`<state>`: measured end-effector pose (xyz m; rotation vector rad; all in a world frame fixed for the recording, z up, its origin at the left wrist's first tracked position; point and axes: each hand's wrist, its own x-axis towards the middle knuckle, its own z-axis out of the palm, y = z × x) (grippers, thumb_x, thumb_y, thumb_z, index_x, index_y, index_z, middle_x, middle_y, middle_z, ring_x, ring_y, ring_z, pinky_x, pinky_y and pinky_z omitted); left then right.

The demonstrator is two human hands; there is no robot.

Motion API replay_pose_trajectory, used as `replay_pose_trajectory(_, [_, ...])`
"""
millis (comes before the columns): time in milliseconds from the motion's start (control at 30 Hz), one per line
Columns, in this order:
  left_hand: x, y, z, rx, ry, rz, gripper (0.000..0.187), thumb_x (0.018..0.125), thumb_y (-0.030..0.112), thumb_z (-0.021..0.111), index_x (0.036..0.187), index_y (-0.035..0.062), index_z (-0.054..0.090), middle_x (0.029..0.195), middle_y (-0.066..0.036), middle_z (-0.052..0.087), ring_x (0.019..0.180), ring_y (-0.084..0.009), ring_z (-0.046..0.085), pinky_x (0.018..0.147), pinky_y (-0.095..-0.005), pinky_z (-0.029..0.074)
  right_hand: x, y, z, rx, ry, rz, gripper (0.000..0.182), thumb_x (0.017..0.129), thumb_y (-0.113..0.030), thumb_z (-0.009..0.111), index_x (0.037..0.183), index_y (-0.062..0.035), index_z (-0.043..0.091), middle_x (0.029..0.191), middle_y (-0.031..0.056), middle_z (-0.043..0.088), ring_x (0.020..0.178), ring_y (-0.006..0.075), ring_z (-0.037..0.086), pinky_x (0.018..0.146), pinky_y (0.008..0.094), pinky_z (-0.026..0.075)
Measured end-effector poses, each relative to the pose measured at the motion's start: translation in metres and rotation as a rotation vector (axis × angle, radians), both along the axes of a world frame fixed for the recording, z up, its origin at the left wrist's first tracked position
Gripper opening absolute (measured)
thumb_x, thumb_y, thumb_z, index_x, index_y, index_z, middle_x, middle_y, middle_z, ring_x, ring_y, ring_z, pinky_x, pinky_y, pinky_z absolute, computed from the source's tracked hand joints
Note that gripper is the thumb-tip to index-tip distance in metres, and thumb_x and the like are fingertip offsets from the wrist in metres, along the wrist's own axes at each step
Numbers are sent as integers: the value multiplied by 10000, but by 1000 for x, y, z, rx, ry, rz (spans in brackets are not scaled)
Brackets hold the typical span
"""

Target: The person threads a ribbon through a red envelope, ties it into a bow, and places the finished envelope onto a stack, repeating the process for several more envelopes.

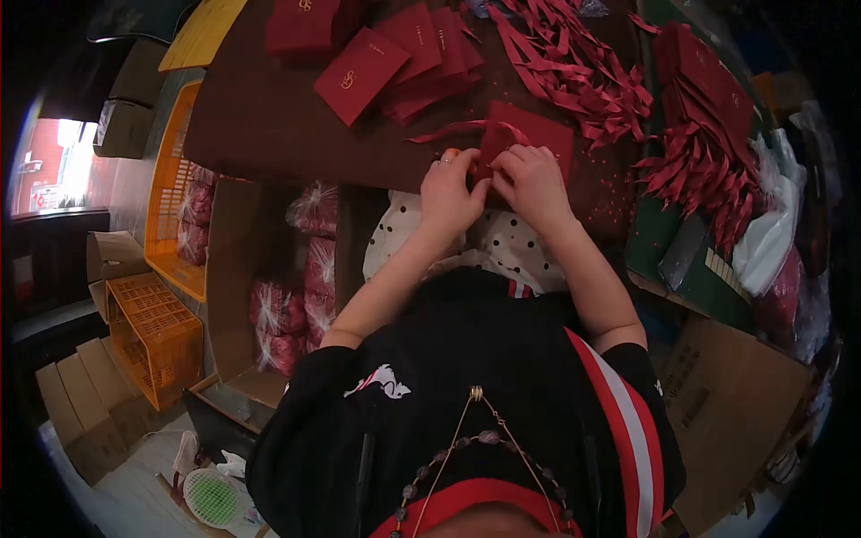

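Observation:
Both hands are at the front edge of the brown table, over a dark red card pouch [547, 134]. My left hand [451, 190] has its fingers bent together at the pouch's left edge, near a red ribbon [448, 132] that trails leftward. My right hand [531, 184] pinches at the pouch's lower edge, its fingertips close to those of the left. What lies between the fingertips is too small to make out. Red pouches with gold print [361, 76] are spread and stacked beyond the left hand. A heap of loose red ribbons [574, 67] lies beyond the right hand.
Ribboned red pouches [704, 99] are piled on a green surface [647, 238] at the right. An open cardboard box [235, 269] with plastic-wrapped red bundles [320, 269] stands at the left, beside orange crates [161, 332]. Another cardboard box [731, 412] is at lower right.

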<state>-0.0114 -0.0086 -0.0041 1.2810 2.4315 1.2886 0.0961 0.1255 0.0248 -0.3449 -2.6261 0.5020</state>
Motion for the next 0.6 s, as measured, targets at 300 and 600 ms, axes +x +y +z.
replay_pose_trajectory(300, [10,0,2,8,-21,35,365,787,128,749,1140,60,689,939,-122,664,903,-324,660,804,-415,529,-8,-7,6,-193,-111,-69,101,780,-121,700,819,-39,655,824,144,665,850,350,668,787,474,488])
replay_pose_trajectory(600, [11,2,12,24,-202,50,312,781,123,751,1079,48,704,959,-125,677,908,-307,678,806,-385,540,-4,-2,17,-129,-159,-18,122,768,-126,715,819,-28,663,814,150,666,829,351,668,779,468,507])
